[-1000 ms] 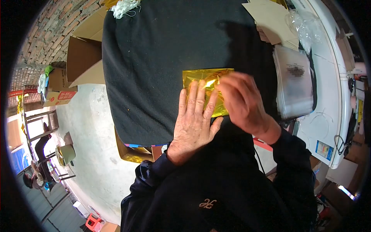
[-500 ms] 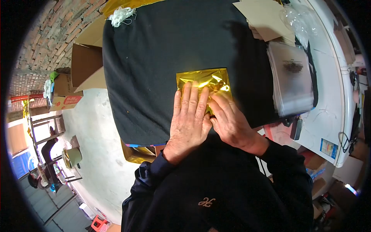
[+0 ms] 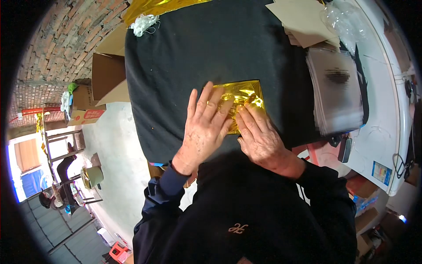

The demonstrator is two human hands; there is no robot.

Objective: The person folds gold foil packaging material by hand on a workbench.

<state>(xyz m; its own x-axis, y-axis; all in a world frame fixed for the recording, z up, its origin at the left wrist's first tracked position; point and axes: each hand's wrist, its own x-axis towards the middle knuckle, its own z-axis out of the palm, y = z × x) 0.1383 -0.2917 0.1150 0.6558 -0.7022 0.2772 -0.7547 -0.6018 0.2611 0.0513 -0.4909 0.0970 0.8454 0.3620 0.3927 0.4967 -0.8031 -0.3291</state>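
A shiny gold foil sheet, folded or cut roughly square, lies on the black cloth near its front edge. My left hand is over the left part of the foil with its fingers spread; some fingertips are slightly blurred. The right hand rests on the foil's lower right part, fingers stretched out and lying on the surface. Its thumb is at the foil's lower edge. Both hands cover part of the foil.
Clear plastic bags are stacked at the right, below beige card pieces. White string and more gold foil lie at the back left. Cardboard boxes stand left of the cloth. A person sits far left.
My left hand has moved left and its fingers have spread wider, uncovering more of the foil. The right hand stays on the foil, slightly lower. The camera view has shifted a little.
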